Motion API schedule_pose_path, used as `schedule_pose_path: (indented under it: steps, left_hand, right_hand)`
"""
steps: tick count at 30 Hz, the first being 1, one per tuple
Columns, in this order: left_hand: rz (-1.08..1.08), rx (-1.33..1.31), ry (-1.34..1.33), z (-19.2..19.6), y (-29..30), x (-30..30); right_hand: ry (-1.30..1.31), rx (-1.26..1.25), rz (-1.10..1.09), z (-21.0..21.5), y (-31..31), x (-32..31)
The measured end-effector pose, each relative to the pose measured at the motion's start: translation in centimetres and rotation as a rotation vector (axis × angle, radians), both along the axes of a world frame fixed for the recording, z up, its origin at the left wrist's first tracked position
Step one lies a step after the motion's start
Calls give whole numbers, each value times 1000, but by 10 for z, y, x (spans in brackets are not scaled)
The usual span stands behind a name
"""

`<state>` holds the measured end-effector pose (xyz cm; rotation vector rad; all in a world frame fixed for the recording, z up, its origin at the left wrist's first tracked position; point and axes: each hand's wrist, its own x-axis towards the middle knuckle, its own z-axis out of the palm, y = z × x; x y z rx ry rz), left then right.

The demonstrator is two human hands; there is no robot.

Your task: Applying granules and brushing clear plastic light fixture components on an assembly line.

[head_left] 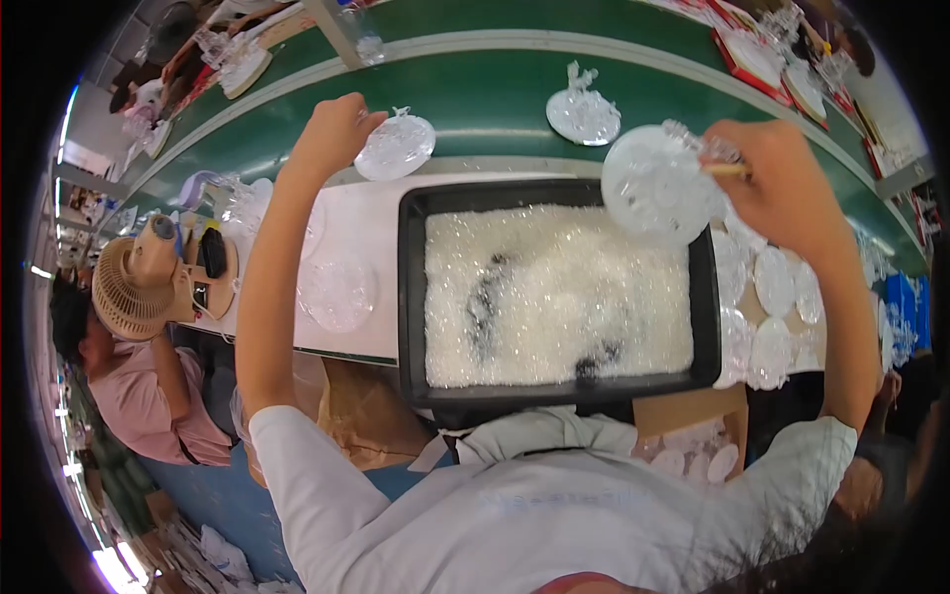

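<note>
Holding a clear dish point(653, 193) in a curled right hand point(777, 178) above the far right corner of the tray point(706, 327); poising a half-curled left hand point(338, 134) beside another dish point(398, 147) near the counter's point(475, 111) near edge, hiding any grip; seemingly handling dishes, calling for steadiness.

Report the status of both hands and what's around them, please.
Left hand at clear disc, grip unclear. Right hand holding frosted disc and thin tan stick. Held disc hides far right corner of black tray.

White table point(384, 238), broad black tray point(559, 393) on it, clear disc point(337, 291) (tray's left)
</note>
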<state>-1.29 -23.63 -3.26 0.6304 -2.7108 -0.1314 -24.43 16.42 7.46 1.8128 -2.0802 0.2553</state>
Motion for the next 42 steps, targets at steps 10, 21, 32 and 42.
schedule_pose_path:
  steps: [10,21,32,42]
  left_hand:
    - [76,-457,26,-10,118,19]
    - [-647,536,-421,-45,229,-2]
    - [-507,662,-128,-71,249,34]
    - [-482,1004,-323,-43,264,40]
  right_hand:
    - [-79,469,-123,-89,31,54]
    - [-455,382,20,-76,44,72]
    - [-71,571,219,-109,33,95]
    - [-840,314,29,-116,16,112]
